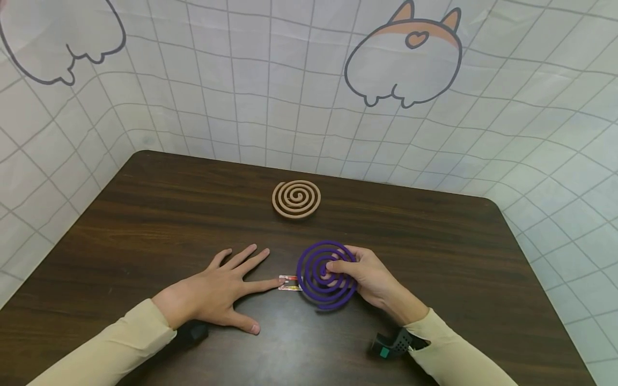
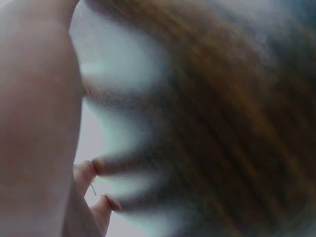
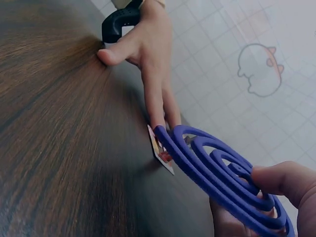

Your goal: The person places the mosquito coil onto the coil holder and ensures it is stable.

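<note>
My right hand (image 1: 374, 279) pinches a purple mosquito coil (image 3: 197, 177) near its centre, thumb on top and fingers behind. The coil is tilted above the table in the head view. To its left, a small flat piece with red and yellow print (image 1: 289, 288) lies on the dark tabletop, partly hidden by the coil. The index fingertip of my left hand (image 1: 217, 292) presses on this piece, the fingers spread and straight. Farther back lies a tan mosquito coil (image 1: 298, 198), apart from both hands. The left wrist view is mostly blurred skin and wood.
The dark wood table (image 1: 193, 198) ends at a white tile-patterned curtain (image 1: 270, 107) with cartoon animal drawings. A black wrist device (image 1: 393, 343) sits at the right wrist, and another dark device (image 1: 193, 333) shows under the left wrist.
</note>
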